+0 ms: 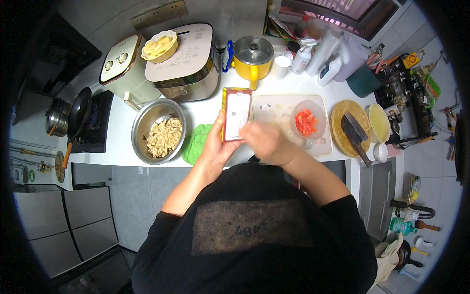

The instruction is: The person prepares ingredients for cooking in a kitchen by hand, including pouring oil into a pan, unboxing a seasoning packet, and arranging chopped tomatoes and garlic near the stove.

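My left hand [216,145] grips a slim cardboard box [237,115] by its lower end. The box has a yellow side, a dark red border and a white panel with printing. Blurred and curled, my right hand [265,142] is at the box's lower right corner; whether its fingers pinch anything is hidden. Beside my left wrist lies a green cloth [197,144]. Farther left, a steel bowl [136,128] holds cut pale-brown pieces, probably mushrooms. A pale tray [273,104], right of the box, carries a clear bowl [320,110] of chopped red pieces [305,123], possibly tomato.
Behind the box stand a yellow pot [251,68] with a glass lid and a rice cooker [191,82] topped by a dish of pale slices [159,46]. A cleaver [354,134] rests on a round wooden board [339,114], its handle past the counter edge. A wok [80,110] is far left.
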Action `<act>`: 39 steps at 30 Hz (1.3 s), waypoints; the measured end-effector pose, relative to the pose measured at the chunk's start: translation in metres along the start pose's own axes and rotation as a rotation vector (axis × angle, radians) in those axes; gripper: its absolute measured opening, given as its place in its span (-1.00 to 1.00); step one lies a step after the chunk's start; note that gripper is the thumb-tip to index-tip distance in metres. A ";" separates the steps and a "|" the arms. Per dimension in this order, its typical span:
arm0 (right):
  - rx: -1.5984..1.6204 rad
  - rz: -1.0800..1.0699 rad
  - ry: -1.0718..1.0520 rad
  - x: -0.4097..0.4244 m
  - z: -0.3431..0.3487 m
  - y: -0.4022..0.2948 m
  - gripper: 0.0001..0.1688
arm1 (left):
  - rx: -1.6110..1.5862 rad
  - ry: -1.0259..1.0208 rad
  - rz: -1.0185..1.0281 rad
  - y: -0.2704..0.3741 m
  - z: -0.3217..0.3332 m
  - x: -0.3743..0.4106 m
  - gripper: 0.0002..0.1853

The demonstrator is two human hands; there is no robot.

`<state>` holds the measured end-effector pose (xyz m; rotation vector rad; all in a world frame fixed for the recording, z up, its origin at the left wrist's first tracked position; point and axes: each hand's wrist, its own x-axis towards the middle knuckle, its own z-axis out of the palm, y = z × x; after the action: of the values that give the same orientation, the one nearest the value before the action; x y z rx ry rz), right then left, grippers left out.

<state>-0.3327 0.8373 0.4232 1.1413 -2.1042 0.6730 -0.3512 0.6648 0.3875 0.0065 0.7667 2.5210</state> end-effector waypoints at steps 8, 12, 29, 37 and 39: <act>0.717 0.780 0.294 0.020 -0.004 -0.001 -0.85 | -0.034 -0.063 0.087 0.007 0.008 -0.002 -0.31; 0.755 0.891 0.196 0.030 -0.016 0.017 -0.78 | 0.002 -0.111 0.053 0.002 0.004 0.003 -0.27; 0.853 1.072 0.260 0.028 0.014 0.032 -0.82 | 0.263 -0.125 0.197 0.002 0.017 0.003 -0.28; 0.621 1.009 0.177 0.020 0.021 0.017 -0.72 | 0.242 -0.023 0.208 0.000 0.008 0.007 -0.39; 0.286 0.885 0.074 0.022 0.018 0.008 -0.65 | 0.153 0.005 0.239 0.000 0.008 0.006 -0.44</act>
<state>-0.3539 0.8175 0.4267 0.2353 -2.4590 1.4158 -0.3556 0.6718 0.3933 0.1525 1.0127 2.6781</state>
